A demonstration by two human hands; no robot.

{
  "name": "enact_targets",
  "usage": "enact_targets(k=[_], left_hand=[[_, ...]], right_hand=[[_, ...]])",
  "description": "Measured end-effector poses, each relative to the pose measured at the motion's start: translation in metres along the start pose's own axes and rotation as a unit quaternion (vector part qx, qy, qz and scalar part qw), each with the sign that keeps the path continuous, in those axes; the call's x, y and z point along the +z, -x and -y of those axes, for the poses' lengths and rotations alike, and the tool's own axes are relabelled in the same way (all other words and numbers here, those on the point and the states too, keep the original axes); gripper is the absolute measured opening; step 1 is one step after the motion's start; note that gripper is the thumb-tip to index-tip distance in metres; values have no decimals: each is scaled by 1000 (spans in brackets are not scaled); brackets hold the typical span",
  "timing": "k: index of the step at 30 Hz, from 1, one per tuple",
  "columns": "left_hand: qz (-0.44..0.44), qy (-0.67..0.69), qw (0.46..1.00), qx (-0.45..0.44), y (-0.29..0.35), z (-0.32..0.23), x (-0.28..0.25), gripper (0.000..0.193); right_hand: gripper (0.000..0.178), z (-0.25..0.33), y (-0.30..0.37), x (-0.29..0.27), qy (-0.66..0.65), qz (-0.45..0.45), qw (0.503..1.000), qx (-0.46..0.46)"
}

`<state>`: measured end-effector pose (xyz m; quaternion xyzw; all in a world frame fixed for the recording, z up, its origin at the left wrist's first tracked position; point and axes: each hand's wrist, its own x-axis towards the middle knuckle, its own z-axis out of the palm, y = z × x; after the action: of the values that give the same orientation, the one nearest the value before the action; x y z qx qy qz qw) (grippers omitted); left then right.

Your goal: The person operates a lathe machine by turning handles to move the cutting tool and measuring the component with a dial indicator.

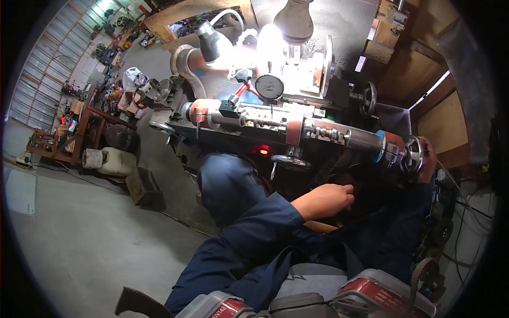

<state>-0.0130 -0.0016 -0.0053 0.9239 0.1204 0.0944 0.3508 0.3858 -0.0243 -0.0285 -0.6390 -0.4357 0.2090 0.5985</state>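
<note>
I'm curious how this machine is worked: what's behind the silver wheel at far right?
Past the right edge of the wheel, the right hand shows; its palm and most of the wheel's far side are hidden.

Handwheel (pixel 290 159) stands between left hand (pixel 326 201) and dial gauge (pixel 269 88).

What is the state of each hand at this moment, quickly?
Left hand: loosely closed, no held object visible.
Right hand: at the chrome handwheel rim; whether it grips cannot be told.
</note>
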Motion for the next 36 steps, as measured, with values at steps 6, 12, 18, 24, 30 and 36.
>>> enact_targets(k=[6,12,18,24,30,36], left_hand=[[14,10,999,-49,-5,3,0,16],[17,0,998,-55,-3,5,-3,16],[29,-4,997,-65,-3,6,4,18],[29,-21,997,-64,-2,9,4,20],[46,-25,997,-55,-5,11,6,21],[38,-18,997,-66,-1,13,5,21]], right_hand=[[24,-34,11,-32,179,117,977,21],[24,14,66,-30,112,87,979,144],[22,60,60,-47,61,112,990,56],[22,46,10,-18,114,4,993,19],[22,-33,-22,-29,-134,57,979,144],[23,-9,31,-17,100,98,985,105]])
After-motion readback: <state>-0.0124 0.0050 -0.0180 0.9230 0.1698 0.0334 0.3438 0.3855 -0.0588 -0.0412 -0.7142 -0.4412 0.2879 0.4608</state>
